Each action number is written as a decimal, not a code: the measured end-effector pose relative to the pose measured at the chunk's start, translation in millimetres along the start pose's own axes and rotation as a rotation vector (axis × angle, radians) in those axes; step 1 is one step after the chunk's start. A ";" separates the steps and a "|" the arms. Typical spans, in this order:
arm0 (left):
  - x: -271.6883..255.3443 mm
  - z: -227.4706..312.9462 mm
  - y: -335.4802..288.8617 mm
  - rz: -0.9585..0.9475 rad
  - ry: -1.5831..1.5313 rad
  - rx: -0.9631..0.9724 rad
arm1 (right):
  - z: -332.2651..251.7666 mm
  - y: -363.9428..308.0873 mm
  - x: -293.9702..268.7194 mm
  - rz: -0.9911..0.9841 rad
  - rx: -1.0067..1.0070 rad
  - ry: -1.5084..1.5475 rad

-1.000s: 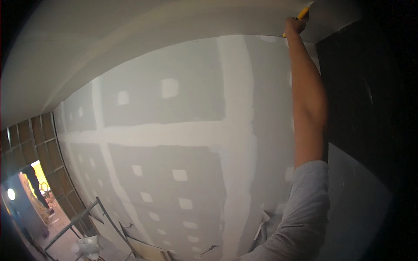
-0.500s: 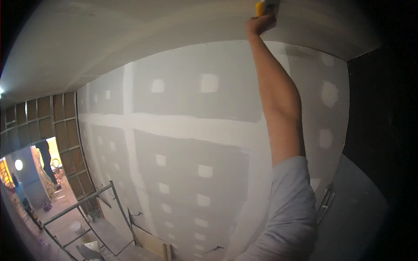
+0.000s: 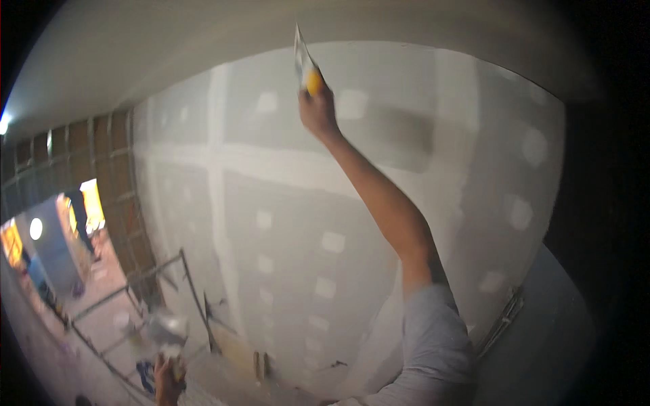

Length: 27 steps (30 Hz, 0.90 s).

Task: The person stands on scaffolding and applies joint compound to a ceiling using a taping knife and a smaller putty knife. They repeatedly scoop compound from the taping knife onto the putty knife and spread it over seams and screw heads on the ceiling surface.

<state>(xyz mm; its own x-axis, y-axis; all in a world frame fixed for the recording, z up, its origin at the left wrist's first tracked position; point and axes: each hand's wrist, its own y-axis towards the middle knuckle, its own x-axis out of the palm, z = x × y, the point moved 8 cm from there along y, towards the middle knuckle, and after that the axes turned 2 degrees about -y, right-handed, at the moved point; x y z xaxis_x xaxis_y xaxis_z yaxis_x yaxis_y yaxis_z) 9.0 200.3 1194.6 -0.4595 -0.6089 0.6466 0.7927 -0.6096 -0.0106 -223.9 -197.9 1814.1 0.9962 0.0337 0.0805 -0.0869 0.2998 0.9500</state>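
Note:
High up near the ceiling [image 3: 393, 27], my right hand [image 3: 318, 111] is closed round the yellow handle [image 3: 314, 81] of a drywall knife. Its thin metal blade [image 3: 301, 51] points up, with the tip close to or against the ceiling; the exact contact is hard to tell. Low at the left, my left hand [image 3: 169, 380] is closed round the pale handle of a blurred tool. Above that hand shows a greyish-white flat piece [image 3: 166, 326], apparently its blade; motion blur hides the details.
Ahead stands a grey drywall wall [image 3: 379, 284] with white joint bands and filled patches. A metal scaffold frame [image 3: 186, 271] rises at lower left, by an open doorway [image 3: 74, 250] and bare stud framing [image 3: 112, 162]. A dark wall [image 3: 589, 183] closes the right side.
My right hand has swung left and lower in view with the knife, its blade now showing. My left hand has come into view at lower left. The whole view has shifted slightly.

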 end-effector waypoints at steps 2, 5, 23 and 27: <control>22.4 -35.4 15.4 -0.090 0.019 -0.029 | -65.7 -131.9 -14.2 -0.280 0.262 0.278; 59.4 -66.6 48.5 -0.208 0.048 -0.105 | -167.9 -274.6 -41.1 -0.633 0.506 0.395; 95.9 -103.4 28.9 -0.588 0.109 -0.437 | -219.5 -496.0 -117.4 0.012 1.795 0.939; 48.9 -93.0 24.1 -0.260 0.206 -0.398 | -195.4 -527.2 -216.0 0.204 1.756 0.460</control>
<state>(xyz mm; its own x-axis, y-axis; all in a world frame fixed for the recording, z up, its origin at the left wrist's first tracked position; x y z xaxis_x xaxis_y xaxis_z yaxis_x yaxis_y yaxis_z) -31.7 108.7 1155.1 -0.7225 -0.4744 0.5030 0.4461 -0.8756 -0.1850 -394.8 -177.0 1236.9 0.8649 0.2580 0.4306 0.2175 -0.9657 0.1418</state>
